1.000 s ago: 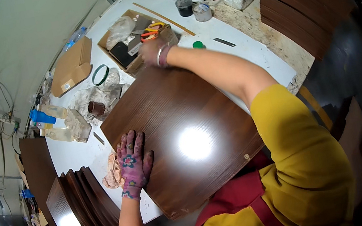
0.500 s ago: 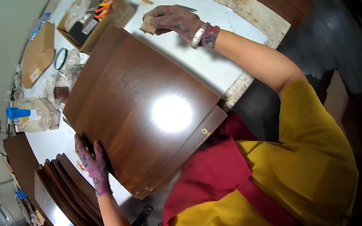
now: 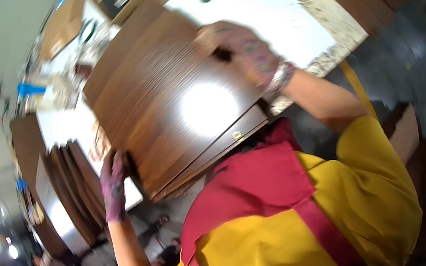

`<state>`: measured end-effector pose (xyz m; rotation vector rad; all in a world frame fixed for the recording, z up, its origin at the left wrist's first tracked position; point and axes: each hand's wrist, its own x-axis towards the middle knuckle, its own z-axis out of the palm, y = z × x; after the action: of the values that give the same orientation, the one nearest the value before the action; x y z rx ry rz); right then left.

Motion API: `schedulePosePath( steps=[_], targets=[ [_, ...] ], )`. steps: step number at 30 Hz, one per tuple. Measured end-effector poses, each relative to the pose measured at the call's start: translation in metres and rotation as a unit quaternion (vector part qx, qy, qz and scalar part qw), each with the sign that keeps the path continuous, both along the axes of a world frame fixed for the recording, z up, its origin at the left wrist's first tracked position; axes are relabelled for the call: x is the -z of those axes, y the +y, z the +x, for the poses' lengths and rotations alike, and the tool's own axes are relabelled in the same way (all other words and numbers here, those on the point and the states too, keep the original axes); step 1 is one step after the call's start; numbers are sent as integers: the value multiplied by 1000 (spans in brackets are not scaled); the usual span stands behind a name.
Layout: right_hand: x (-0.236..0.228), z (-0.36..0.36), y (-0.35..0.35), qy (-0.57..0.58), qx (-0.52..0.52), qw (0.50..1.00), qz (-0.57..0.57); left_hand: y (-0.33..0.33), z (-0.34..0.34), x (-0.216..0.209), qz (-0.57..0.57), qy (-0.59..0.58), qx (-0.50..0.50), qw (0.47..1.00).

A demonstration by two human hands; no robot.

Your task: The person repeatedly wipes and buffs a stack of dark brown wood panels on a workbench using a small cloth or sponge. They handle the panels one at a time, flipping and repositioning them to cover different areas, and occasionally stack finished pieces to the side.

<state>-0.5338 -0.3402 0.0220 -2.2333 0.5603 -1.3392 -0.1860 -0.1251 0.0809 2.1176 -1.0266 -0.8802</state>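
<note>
Brown panel [image 3: 155, 92] lay over another on the white table [image 3: 284, 22], left hand [image 3: 113, 186] against its left edge, grip unclear. Beyond, the right hand [image 3: 246, 53] seemed to pinch a tan scrap [image 3: 206, 41] at the right edge: probably a rubbing step, calling next for steady bracing.

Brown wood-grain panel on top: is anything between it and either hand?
Nothing visible blocks the left hand, at the left edge of the wood-grain panel. At the right hand, over the opposite edge, only a blurred tan piece seems to intervene.
</note>
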Motion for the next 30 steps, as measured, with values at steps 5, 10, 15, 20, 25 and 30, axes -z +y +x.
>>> schedulePosePath(
  steps=[5, 10, 15, 20, 25, 30],
  targets=[
    [-11, -18, -18, -214, -189, 818, 499, 7, -1, 11, -21, 131, -34, 991],
    [-10, -30, -35, -54, -180, 888, 419, 3, -20, 1, -20, 165, -70, 984],
    [-82, -36, -38, -75, -208, 865, 450, 13, -23, 6, -56, 179, -53, 981],
    [-65, -35, -52, -86, -204, 879, 422, 24, -21, 25, -40, 37, 0, 999],
    [-36, -27, -31, -99, -152, 853, 489, 30, -49, 8, -39, -160, 83, 983],
    [-33, -17, 4, -53, -40, 897, 438, 52, -48, 7, -55, -206, 133, 968]
  ],
)
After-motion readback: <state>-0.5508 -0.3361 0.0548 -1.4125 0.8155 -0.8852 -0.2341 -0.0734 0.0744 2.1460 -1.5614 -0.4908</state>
